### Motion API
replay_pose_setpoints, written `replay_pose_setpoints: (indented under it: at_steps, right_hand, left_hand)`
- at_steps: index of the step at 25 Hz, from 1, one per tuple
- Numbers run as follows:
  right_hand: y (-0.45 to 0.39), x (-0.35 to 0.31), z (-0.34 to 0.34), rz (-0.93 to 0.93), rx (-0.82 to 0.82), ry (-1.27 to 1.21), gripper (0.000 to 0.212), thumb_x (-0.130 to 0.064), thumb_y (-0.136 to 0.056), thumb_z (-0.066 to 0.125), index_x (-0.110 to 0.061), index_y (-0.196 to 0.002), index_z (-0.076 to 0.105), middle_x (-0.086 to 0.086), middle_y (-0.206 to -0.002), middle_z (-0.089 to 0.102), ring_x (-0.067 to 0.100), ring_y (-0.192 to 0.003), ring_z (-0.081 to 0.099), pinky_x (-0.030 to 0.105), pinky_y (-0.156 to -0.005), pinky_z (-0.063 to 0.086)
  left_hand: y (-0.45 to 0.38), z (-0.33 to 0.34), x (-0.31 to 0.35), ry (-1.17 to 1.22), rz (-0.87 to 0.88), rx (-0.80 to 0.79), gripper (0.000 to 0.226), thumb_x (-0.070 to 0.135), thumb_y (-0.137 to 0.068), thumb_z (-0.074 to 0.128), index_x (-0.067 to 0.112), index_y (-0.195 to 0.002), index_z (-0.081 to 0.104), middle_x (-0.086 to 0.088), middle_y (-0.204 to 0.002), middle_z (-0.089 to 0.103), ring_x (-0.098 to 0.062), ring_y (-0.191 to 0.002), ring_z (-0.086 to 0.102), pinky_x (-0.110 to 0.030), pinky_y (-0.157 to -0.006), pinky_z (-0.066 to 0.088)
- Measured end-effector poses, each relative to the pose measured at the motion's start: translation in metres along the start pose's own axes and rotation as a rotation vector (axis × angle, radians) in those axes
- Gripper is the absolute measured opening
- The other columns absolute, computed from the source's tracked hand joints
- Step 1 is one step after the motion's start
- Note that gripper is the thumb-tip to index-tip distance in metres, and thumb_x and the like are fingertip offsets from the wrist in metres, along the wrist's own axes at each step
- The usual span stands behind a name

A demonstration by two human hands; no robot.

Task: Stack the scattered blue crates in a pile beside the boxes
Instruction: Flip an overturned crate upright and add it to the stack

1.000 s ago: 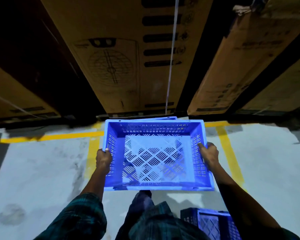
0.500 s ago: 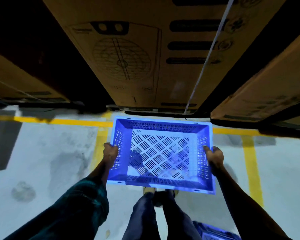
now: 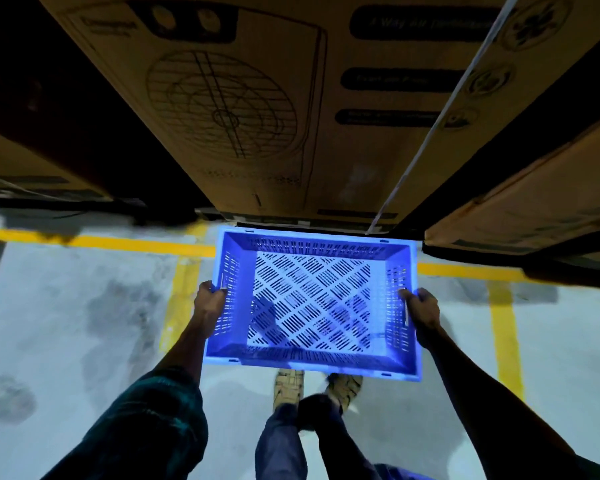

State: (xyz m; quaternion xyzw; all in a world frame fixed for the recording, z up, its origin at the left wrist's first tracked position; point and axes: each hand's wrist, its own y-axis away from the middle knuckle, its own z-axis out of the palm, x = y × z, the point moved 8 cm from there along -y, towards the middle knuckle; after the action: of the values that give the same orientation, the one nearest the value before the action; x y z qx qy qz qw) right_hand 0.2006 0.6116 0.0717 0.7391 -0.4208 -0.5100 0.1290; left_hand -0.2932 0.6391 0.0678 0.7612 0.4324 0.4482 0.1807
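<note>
Blue plastic crate (image 3: 314, 306), slotted along its walls and patterned with diagonal vents across its floor, is held level in front of the person, open side up and empty. The left hand (image 3: 209, 303) grips the left short wall, fingers (image 3: 219, 292) curled over the rim, and the right hand (image 3: 421, 308) clasps the right short wall the same way, thumb hooked inside. Both forearms reach forward from below; the left one wears a dark checked sleeve (image 3: 146, 420). The crate hangs above the pale concrete floor (image 3: 66, 323), its far edge close to the foot of a tall cardboard box (image 3: 291, 98) printed with a fan drawing. A second cardboard box (image 3: 534, 202) stands to the right, with a dark gap between the two. Yellow floor lines (image 3: 118, 242) run along the base of the boxes and branch toward the person. Under the crate's near edge two sandalled feet (image 3: 288, 386) show, below them dark trouser legs.
</note>
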Motion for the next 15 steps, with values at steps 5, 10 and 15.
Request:
replay_pose_setpoints:
  at_steps: [5, 10, 15]
  right_hand:
    - [-0.004, 0.005, 0.007, -0.015, 0.018, 0.179, 0.016, -0.02, -0.089, 0.065, -0.011, -0.101, 0.059, 0.019, -0.098, 0.067, 0.032, -0.094, 0.063, 0.044, -0.086, 0.05]
    - [0.012, 0.029, 0.01, 0.045, -0.117, 0.309, 0.074, -0.024, -0.091, 0.063, -0.022, -0.154, 0.024, 0.01, -0.107, 0.055, 0.037, -0.097, 0.062, 0.037, -0.081, 0.049]
    - [0.007, 0.028, 0.015, 0.066, -0.155, 0.232, 0.071, -0.024, -0.091, 0.065, -0.023, -0.151, 0.028, 0.011, -0.115, 0.06, 0.026, -0.09, 0.058, 0.034, -0.079, 0.047]
  left_hand:
    - [0.004, 0.005, -0.005, -0.132, 0.059, -0.025, 0.034, 0.009, -0.095, 0.057, 0.003, -0.127, 0.047, -0.029, -0.12, 0.064, -0.044, -0.103, 0.068, -0.05, -0.086, 0.056]
    - [0.01, 0.001, -0.014, -0.233, 0.114, -0.057, 0.032, 0.012, -0.094, 0.058, 0.003, -0.124, 0.049, -0.025, -0.117, 0.067, -0.042, -0.098, 0.07, -0.05, -0.085, 0.06]
    - [0.008, 0.0, -0.007, -0.197, 0.053, -0.034, 0.033, 0.013, -0.093, 0.06, 0.001, -0.122, 0.052, -0.027, -0.118, 0.067, -0.041, -0.101, 0.069, -0.048, -0.086, 0.059]
